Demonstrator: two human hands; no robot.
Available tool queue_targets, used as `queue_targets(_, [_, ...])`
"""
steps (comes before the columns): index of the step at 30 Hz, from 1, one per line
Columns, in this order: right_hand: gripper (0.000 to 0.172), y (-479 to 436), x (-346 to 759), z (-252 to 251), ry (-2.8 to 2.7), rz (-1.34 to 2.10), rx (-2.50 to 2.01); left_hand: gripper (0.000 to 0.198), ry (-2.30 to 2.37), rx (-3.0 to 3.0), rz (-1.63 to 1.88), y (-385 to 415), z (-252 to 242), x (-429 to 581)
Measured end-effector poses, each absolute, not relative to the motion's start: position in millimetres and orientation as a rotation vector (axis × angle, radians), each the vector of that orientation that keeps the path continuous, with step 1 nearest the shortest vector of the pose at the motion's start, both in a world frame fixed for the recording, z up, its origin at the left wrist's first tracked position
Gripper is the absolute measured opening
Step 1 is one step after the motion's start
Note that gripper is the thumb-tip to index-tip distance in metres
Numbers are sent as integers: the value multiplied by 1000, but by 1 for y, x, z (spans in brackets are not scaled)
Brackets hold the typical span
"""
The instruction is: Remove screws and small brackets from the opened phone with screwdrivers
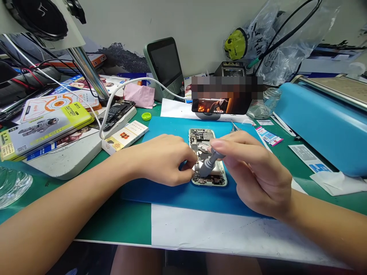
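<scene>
An opened phone lies face up on a blue mat, its circuit boards and inner parts bare inside a pale frame. My left hand is closed at the phone's left edge, thumb and bent index finger gripping the frame there. Between the thumb and fingers of my right hand is a grey hand tool with a ringed shaft. It slants down over the lower part of the phone, and its wide lower end covers some of the parts. Tweezers show partly behind my right hand.
Behind the mat stands a propped phone playing a video. To the left are a cigarette box, a green cap, a yellow battery box and a white cable. A blue machine and a glass jar stand right.
</scene>
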State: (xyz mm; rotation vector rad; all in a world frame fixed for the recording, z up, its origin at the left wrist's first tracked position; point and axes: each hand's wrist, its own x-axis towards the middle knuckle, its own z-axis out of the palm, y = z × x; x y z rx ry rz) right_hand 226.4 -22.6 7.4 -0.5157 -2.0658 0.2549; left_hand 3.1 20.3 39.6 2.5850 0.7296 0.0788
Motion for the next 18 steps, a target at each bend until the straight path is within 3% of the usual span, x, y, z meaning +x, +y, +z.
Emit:
queue_targets(7, [60,-23,226,6,-2064,372,-444,15,736,2607,47,20,40,3])
queue_targets(18, [55,-23,223,7,-2095,450,-400,16,720,2631,101,21,36,3])
